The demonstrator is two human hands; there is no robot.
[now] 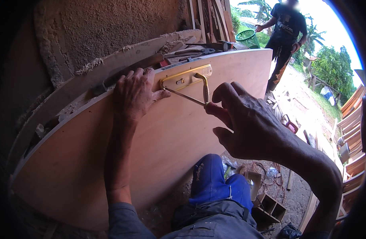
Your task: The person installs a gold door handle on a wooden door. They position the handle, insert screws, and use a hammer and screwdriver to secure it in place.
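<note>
1. Brass-coloured door handle plate (185,78), long and flat with a lever attached, lies on the upper edge area of a large pale plywood door panel (151,151) that leans across the person's lap.
2. Left hand (134,95) rests flat on the panel just beside the plate's left end, fingers spread over the panel's top edge and thumb touching the plate.
3. Right hand (246,123) holds a thin metal rod-like tool (187,97); thumb and forefinger are pinched together on its near end, the other fingers curled in.
4. That thin tool runs from the right fingertips up and left to the plate's left part, crossing under the lever.
5. Behind the panel, a rough plastered wall (107,32) and a cluttered bench with tools (191,51) show.
6. Blue trousers (211,183) on the person's knee appear below the panel, with small wooden boxes (266,203) on the ground near it.
7. Another person in dark clothes (284,40) stands well apart, beside a green mesh basket (246,38).
</note>
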